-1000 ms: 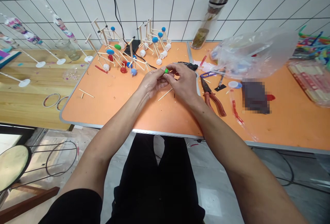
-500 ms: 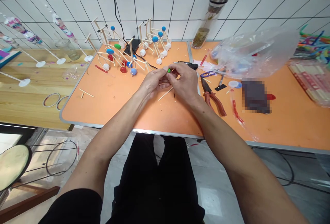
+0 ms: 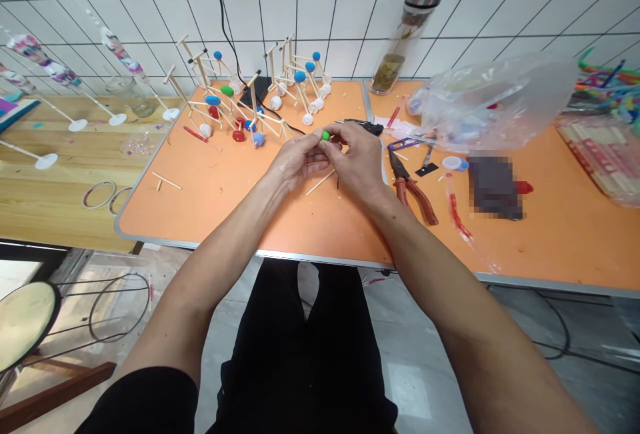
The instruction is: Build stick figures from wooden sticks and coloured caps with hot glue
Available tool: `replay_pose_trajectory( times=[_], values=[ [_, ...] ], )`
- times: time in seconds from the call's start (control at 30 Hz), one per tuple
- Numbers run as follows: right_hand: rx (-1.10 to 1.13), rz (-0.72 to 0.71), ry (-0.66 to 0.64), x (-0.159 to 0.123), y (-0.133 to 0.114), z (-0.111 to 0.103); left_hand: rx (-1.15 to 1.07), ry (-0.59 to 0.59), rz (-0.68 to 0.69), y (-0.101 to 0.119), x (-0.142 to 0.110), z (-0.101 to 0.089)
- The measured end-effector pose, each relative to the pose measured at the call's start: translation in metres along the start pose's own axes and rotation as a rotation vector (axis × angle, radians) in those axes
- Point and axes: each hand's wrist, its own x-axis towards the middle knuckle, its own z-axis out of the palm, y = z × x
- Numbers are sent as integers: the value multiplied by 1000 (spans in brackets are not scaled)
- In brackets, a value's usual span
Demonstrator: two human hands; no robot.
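Between the fingertips of both hands is a small bright green lump [image 3: 325, 135], perhaps modelling clay; the fingers cover part of it. My left hand [image 3: 299, 157] pinches it from the left, fingers curled. From the right, my right hand [image 3: 357, 154] grips it with thumb and forefinger. Under the hands, a thin wooden stick [image 3: 320, 183] lies on the orange table [image 3: 280, 227]. To the left and behind stand several stick models [image 3: 227, 104] with blue, green, red and white round parts.
Red-handled pliers [image 3: 415, 191] lie right of my right hand, near a purple cutter [image 3: 405, 143]. A clear plastic bag [image 3: 500, 104] and a glass tea bottle [image 3: 407, 37] are farther back. Short sticks [image 3: 167, 181] lie at left. A dark blurred item [image 3: 495, 187] rests at right.
The green lump shows more of its surface between the fingertips, looking rounder. Both hands stay in nearly the same place, still closed around it.
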Motion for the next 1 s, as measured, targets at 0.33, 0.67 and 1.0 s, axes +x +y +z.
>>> replay_pose_trajectory(
  times=[0.33,0.67,1.0],
  values=[
    [22,23,7,0,2,0,-6,-17,-16,0,0,0],
    [35,32,-21,1,1,-1,-11,-41,-21,-1,1,1],
    [1,12,-21,-1,1,2,-2,-19,-18,-3,4,-1]
  ],
)
